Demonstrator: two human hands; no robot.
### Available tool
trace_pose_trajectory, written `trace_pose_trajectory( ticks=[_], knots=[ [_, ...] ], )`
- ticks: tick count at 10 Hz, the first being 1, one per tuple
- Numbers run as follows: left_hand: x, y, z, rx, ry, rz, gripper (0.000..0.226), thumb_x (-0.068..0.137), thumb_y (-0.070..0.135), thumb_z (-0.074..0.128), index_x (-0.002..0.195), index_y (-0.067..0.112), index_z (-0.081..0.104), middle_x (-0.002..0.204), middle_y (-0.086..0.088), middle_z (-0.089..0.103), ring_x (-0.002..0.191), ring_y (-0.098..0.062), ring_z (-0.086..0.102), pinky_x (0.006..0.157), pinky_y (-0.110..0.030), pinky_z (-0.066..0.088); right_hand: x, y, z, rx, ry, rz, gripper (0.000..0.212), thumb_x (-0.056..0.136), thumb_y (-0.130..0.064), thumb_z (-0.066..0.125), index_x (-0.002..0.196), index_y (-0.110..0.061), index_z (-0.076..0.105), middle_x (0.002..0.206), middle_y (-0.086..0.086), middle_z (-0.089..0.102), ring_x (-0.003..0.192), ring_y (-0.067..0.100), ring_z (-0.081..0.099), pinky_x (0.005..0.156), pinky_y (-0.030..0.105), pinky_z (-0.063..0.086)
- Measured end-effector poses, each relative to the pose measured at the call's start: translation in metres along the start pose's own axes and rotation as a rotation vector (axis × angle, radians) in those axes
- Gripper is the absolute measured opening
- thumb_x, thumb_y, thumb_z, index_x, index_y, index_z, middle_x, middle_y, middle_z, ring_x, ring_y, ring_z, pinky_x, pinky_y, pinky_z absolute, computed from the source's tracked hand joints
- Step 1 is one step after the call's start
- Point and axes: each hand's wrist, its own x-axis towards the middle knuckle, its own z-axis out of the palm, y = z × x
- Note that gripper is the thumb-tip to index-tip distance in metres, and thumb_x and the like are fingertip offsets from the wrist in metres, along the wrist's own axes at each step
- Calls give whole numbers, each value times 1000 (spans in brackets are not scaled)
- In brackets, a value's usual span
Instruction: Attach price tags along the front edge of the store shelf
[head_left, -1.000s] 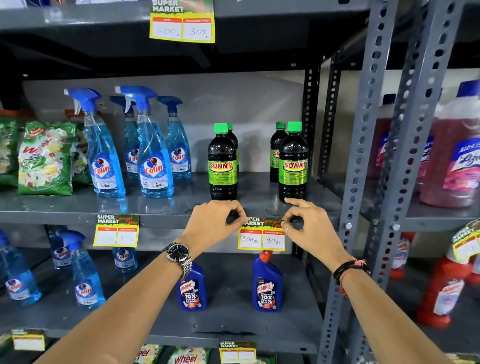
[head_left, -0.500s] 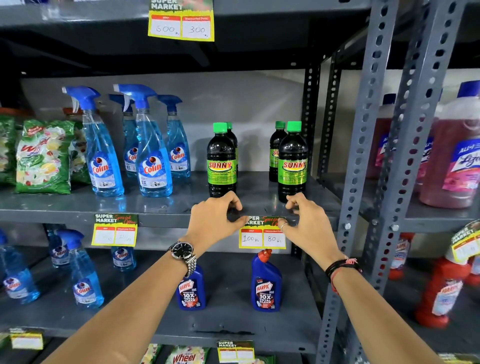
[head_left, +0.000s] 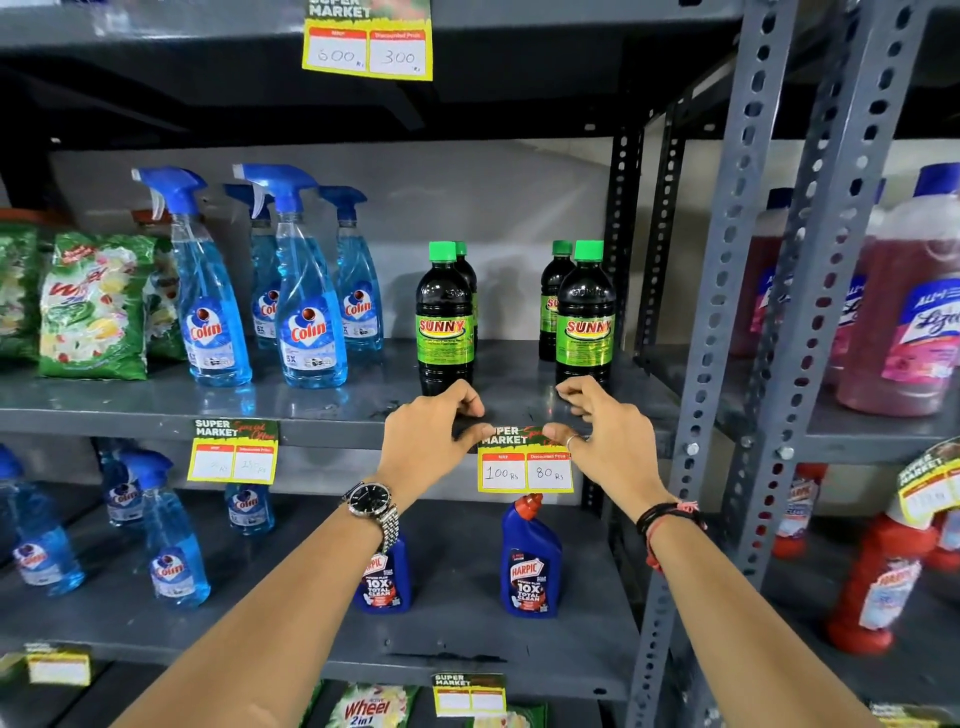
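Observation:
A yellow and green price tag (head_left: 524, 467) marked 100 and 80 hangs on the front edge of the grey middle shelf (head_left: 332, 434), below the dark Sunny bottles (head_left: 444, 322). My left hand (head_left: 431, 441) presses its thumb on the tag's top left corner, fingers curled over the shelf lip. My right hand (head_left: 605, 436) presses its thumb on the top right corner, fingers resting on the shelf top. Another tag (head_left: 234, 452) hangs further left on the same edge, and one marked 600 and 300 (head_left: 368, 47) on the shelf above.
Blue Colin spray bottles (head_left: 306, 312) and green Wheel packets (head_left: 93, 312) stand on the middle shelf. Harpic bottles (head_left: 530, 566) sit on the shelf below. Perforated grey uprights (head_left: 727, 312) divide off a right-hand rack with pink bottles (head_left: 904, 306) and a tagged red bottle.
Both hands have shifted slightly up, with the fingers now curled over the shelf lip and the thumbs pressing the tag's top corners. The tag stays in place.

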Motion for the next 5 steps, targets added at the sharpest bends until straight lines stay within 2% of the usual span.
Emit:
trace_pose_trajectory(
  ticks=[1,3,4,5],
  knots=[
    [-4,4,-7,7,-45,5,24,86,41,63,101,25,53,99,14,69,95,-16,66,69,-26,37,-4,2,-8,91,-39,47,45,76,-13,76,116,-20,55,112,5,71,106,18,65,92,38,54],
    [-1,0,-2,4,-139,12,20,90,26,58,108,21,50,109,10,68,93,-20,65,67,-27,37,1,10,-5,174,-143,80,47,81,13,56,118,-18,52,122,13,65,121,24,57,99,30,46],
    [-6,1,-13,-73,-205,26,17,95,18,49,112,21,49,103,5,67,88,-21,65,66,-29,41,-4,11,-13,169,-196,49,48,86,10,49,124,-20,49,133,14,56,121,36,54,102,39,45],
    [0,0,-24,-39,-170,75,23,99,22,39,120,21,48,102,4,67,89,-20,64,76,-38,51,-4,4,-29,79,-61,-13,44,95,-7,47,137,-19,41,149,8,40,140,25,32,114,41,30]
  ],
)
